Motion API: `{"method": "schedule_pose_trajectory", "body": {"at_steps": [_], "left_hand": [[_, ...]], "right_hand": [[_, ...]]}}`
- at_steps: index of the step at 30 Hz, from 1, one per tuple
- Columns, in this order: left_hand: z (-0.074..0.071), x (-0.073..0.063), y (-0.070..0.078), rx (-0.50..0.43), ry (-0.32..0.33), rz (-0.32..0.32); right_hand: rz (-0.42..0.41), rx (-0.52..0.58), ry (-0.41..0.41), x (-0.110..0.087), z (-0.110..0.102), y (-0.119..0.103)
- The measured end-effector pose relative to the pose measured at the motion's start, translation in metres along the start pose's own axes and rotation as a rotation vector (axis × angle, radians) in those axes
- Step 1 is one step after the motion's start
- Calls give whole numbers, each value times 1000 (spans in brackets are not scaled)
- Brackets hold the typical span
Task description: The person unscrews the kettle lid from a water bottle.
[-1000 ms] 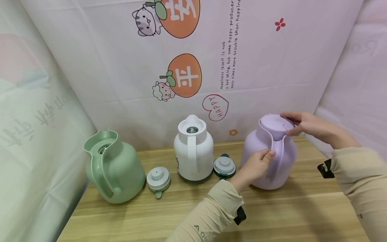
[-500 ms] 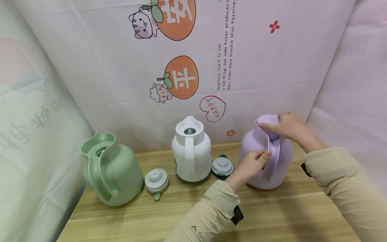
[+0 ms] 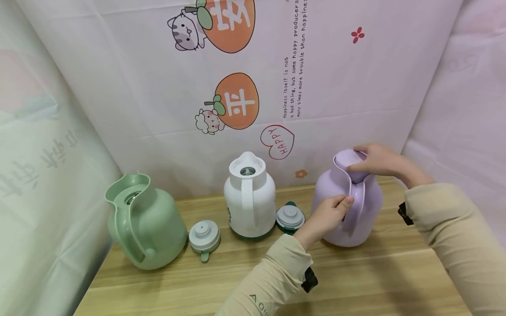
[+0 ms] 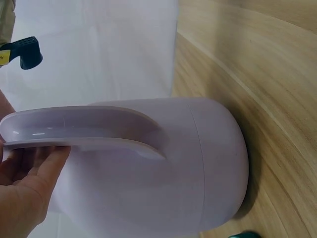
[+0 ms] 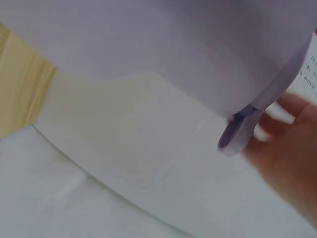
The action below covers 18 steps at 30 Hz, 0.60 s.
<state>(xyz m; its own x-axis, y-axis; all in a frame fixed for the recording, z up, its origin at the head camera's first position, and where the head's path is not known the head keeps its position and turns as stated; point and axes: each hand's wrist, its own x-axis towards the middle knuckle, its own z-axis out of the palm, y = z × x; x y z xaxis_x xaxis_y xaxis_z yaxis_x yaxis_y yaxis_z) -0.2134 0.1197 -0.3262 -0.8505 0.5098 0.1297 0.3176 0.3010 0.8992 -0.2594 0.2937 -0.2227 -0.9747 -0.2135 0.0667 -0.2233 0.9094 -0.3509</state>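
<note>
A purple thermos jug (image 3: 328,197) stands upright at the right of the table. My left hand (image 3: 326,215) grips its handle (image 4: 84,124) near the top, thumb on the outer side; in the left wrist view the fingers are wrapped behind it. The purple lid (image 3: 348,159) sits in the jug's mouth, and my right hand (image 3: 381,162) holds it from the right with thumb and fingers spread across its top. The right wrist view has the right hand (image 5: 290,153) slightly blurred beside the jug's rim.
A white thermos jug (image 3: 257,197) stands mid-table with its mouth uncovered, a green one (image 3: 164,228) likewise at left. Beside them lie a grey lid with a green tab (image 3: 204,237) and a grey and dark green lid (image 3: 290,215). A printed cloth (image 3: 158,101) hangs behind.
My right hand turned leftward over the lid, thumb reaching its left side, then swung partly back to the right. The left hand keeps its grip on the handle. The head view shifted slightly.
</note>
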Motion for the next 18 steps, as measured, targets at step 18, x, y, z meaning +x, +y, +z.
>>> {"method": "schedule_pose_trajectory", "body": {"at_steps": [18], "left_hand": [[1, 3, 1, -445, 8, -191]], "right_hand": [[104, -154, 83, -7, 5, -14]]}}
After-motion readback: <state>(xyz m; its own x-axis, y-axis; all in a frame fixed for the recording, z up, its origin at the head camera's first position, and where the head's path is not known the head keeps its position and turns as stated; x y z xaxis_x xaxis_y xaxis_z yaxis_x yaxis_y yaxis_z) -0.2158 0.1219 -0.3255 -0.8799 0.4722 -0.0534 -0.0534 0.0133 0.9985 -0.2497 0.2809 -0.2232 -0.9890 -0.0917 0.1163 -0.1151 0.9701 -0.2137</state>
